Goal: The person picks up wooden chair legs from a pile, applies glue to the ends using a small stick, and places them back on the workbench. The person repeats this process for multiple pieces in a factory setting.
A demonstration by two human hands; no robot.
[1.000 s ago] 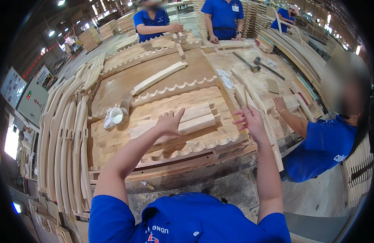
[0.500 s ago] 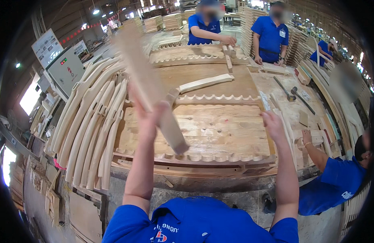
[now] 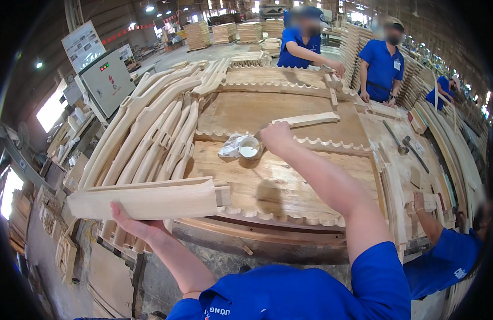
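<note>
1. Here's the left hand (image 3: 137, 225), out at the near left, bearing a pale wooden piece (image 3: 145, 200) level above the table's near-left corner; the thumb lies up its near face, the other fingers are hidden beneath, and the grip is firm.
2. Is that one length or several together? Cannot tell, but a short tenon juts from its right end.
3. Over to the right hand (image 3: 278, 137), at mid-table, with fingers bent downward, just beside the cup (image 3: 250, 149); whether they close on anything, cannot tell.
4. The cup shows white contents, and a crumpled white wrap (image 3: 231, 145) sits against its left side.
5. Just beyond that hand, a loose wooden length (image 3: 313, 119) lies across the tabletop.
6. A scalloped rail (image 3: 332, 144) runs left to right behind the bare board (image 3: 326, 184).
7. Curved wooden parts (image 3: 150, 138) crowd the left side; two hammers (image 3: 403, 150) rest far right, near a co-worker's arm (image 3: 429, 224).
</note>
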